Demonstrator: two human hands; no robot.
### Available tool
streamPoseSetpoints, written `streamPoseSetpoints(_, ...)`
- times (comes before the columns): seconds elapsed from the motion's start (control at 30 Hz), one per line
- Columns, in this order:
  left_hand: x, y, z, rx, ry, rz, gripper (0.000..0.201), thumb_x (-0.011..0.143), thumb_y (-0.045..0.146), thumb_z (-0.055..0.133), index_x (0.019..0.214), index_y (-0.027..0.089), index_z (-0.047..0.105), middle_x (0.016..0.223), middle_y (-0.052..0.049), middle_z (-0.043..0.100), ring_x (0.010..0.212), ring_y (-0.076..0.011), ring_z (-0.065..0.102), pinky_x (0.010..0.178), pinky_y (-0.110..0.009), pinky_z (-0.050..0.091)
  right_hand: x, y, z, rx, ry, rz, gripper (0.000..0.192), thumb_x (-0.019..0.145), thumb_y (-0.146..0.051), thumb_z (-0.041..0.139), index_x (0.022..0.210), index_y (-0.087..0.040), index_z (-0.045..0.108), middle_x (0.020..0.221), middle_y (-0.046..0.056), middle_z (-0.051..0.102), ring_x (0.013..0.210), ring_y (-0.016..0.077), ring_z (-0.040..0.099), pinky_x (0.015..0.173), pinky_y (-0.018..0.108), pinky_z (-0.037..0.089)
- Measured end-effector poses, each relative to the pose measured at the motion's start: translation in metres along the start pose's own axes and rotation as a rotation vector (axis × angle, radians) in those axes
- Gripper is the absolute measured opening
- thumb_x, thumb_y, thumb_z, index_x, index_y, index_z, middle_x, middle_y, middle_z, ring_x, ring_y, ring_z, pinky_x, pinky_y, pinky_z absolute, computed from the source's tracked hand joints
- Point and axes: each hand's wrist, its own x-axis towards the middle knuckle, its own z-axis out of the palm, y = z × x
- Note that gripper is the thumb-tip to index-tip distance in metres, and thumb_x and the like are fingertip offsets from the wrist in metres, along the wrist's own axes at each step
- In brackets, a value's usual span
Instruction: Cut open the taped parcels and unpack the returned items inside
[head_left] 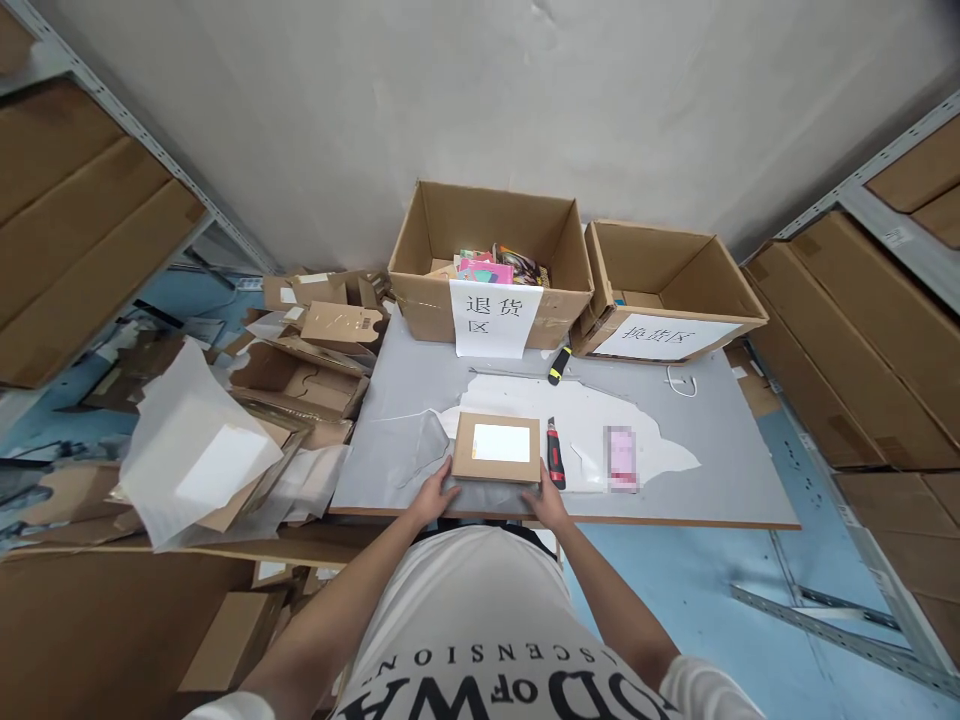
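Note:
A small brown cardboard box (466, 458) with a white label on top lies near the front edge of the table. My left hand (431, 498) holds its near left corner, and my right hand (550, 500) grips the near right corner. Just right of the box lies a red and black utility knife (555, 455), close to my right fingers. Farther back is a yellow and black cutter (559, 366). A pink item (622, 458), blurred by pixels, rests to the right.
Two large open cartons with paper signs stand at the back: the left carton (420, 315) holds colourful booklets, the right carton (675, 255) a few items. Torn white patches mark the grey tabletop (735, 460). Discarded boxes (300, 375) pile up at left; shelves (862, 340) flank both sides.

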Motion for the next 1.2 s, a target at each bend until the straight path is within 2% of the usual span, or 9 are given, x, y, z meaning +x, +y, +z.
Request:
streamPoseSetpoints(0.1,0.003,0.005,0.0,0.046,0.001,0.015,0.078,0.067,0.043,0.068,0.137,0.015,0.047,0.141,-0.011,0.048,0.136,-0.0317,0.036,0.115,-0.045,0.023,0.009,-0.006,0.002,-0.068,0.018,-0.015,0.078,0.074,-0.028,0.061,0.146,-0.025,0.032,0.141,0.005,0.05,0.133,0.0251,0.043,0.112,0.046,0.03)
streamPoseSetpoints(0.23,0.005,0.01,0.003,0.076,0.026,0.039,0.069,0.071,0.044,0.064,0.132,0.014,0.053,0.135,-0.011,0.054,0.133,-0.0322,0.041,0.114,-0.047,0.025,0.012,-0.012,0.0,-0.119,0.003,-0.024,0.073,0.075,-0.025,0.054,0.145,-0.02,0.035,0.136,0.008,0.054,0.128,0.0253,0.049,0.109,0.045,0.034)
streamPoseSetpoints(0.47,-0.006,0.025,-0.007,0.166,0.051,0.147,0.058,0.078,0.046,0.057,0.128,0.016,0.057,0.133,-0.009,0.057,0.129,-0.0294,0.048,0.111,-0.046,0.032,0.005,-0.037,-0.012,-0.062,-0.041,-0.087,0.058,0.078,-0.033,0.057,0.135,-0.023,0.05,0.125,0.005,0.063,0.121,0.0249,0.055,0.105,0.045,0.04)
streamPoseSetpoints(0.6,-0.011,0.04,-0.013,0.183,0.054,0.194,0.06,0.083,0.048,0.051,0.134,0.016,0.051,0.14,-0.008,0.051,0.129,-0.0268,0.047,0.11,-0.044,0.034,0.001,-0.058,-0.015,0.118,-0.041,-0.093,0.057,0.08,-0.04,0.059,0.133,-0.021,0.051,0.13,0.007,0.06,0.12,0.0239,0.057,0.104,0.044,0.042)
streamPoseSetpoints(0.83,-0.008,0.058,-0.006,0.009,0.103,0.204,0.073,0.081,0.052,0.055,0.141,0.014,0.041,0.144,-0.012,0.044,0.132,-0.0256,0.044,0.113,-0.041,0.032,0.009,-0.085,-0.02,0.217,0.117,-0.03,0.065,0.076,-0.055,0.063,0.129,-0.019,0.055,0.121,0.012,0.066,0.114,0.0269,0.061,0.1,0.045,0.047)
streamPoseSetpoints(1.03,0.0,0.059,0.003,-0.125,0.132,0.153,0.079,0.076,0.05,0.061,0.142,0.012,0.038,0.148,-0.015,0.038,0.135,-0.0279,0.039,0.114,-0.044,0.029,0.017,-0.085,-0.02,0.287,0.093,0.005,0.07,0.069,-0.067,0.063,0.122,-0.021,0.061,0.124,0.01,0.064,0.118,0.0287,0.057,0.103,0.046,0.044)
streamPoseSetpoints(1.2,0.002,0.057,0.008,-0.169,0.085,0.136,0.077,0.071,0.04,0.062,0.141,0.014,0.041,0.147,-0.012,0.04,0.135,-0.0283,0.04,0.114,-0.044,0.029,0.015,-0.08,-0.016,0.337,0.029,0.019,0.07,0.069,-0.065,0.065,0.124,-0.021,0.06,0.131,0.009,0.059,0.124,0.0311,0.052,0.106,0.05,0.04)
